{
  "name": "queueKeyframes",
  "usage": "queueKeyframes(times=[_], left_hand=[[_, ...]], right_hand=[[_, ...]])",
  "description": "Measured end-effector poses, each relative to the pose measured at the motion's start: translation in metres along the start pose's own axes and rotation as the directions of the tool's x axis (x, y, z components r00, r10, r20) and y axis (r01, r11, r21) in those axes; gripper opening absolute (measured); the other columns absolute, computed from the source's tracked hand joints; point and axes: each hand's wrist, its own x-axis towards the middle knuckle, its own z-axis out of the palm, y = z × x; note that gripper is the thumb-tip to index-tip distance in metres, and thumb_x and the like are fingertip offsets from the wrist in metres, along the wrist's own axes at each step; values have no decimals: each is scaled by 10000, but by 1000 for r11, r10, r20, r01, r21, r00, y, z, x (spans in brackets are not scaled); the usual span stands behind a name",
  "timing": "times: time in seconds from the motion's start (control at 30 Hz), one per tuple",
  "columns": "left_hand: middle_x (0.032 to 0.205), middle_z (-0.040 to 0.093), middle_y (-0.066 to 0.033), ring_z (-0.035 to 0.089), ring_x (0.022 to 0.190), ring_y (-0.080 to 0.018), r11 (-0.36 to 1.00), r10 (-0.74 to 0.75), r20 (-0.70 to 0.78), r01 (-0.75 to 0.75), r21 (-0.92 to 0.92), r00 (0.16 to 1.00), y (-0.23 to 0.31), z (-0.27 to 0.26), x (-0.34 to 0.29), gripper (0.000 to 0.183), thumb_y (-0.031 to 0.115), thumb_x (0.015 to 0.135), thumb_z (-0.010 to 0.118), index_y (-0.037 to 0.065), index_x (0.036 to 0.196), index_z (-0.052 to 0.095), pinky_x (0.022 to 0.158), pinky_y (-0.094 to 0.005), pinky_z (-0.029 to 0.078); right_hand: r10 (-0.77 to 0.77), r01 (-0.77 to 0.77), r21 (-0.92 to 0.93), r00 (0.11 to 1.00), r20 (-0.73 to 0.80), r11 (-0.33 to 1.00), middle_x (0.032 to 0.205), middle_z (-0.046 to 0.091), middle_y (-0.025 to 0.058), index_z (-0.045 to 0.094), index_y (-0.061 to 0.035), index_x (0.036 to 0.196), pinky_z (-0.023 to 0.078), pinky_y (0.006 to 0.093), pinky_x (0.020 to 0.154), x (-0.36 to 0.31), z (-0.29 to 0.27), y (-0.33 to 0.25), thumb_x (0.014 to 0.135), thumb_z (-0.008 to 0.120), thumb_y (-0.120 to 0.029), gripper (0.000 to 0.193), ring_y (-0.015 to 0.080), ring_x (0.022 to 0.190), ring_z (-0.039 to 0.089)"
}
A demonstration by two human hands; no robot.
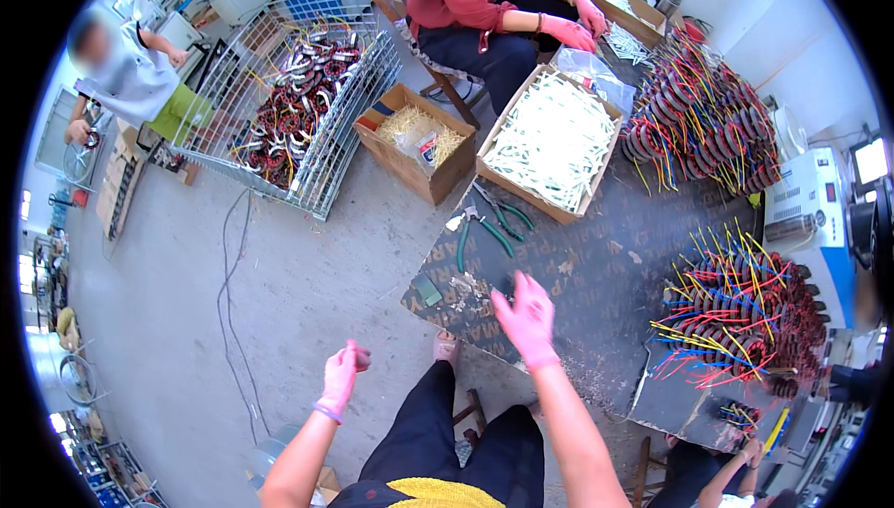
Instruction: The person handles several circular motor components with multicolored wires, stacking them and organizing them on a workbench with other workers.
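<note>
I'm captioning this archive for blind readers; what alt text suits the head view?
A person's pink-gloved right hand reaches onto a dark worktable near green-handled pliers, while the pink-gloved left hand is curled shut over the concrete floor. Piles of wound coils with coloured wires and a cardboard box of white tubes sit on the table.

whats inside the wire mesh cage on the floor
The wire mesh cage holds a heap of dark red wound coils with coloured wire leads. What lies beneath the top coils is covered.
</note>
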Motion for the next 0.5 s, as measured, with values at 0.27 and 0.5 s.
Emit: queueKeyframes(times=[0.27, 0.5], left_hand=[[931, 658, -90, 629, 845, -149, 993, -88, -42, 84, -78, 995, -5, -10, -3, 395, 344, 985, 515, -31, 1017, 637, 777, -295, 525], [1033, 639, -87, 620, 896, -155, 991, -86, -41, 81, -106, 995, -8, -6, -13, 406, 306, 975, 538, -27, 1205, 552, 807, -294, 516]], right_hand=[[107, -148, -365, 986, -130, 919, 1383, 389, 172, 270, 24, 1431, 225, 470, 1113, 99, 83, -42, 663, 735, -587, 1086, 328, 1314, 341], [65, -54, -559, 998, 0, 828, 1217, 540, 133, 458, -49, 1313, 327, 449, 1025, 105, 94, -46, 639, 709, -651, 937, 283, 1172, 483]])
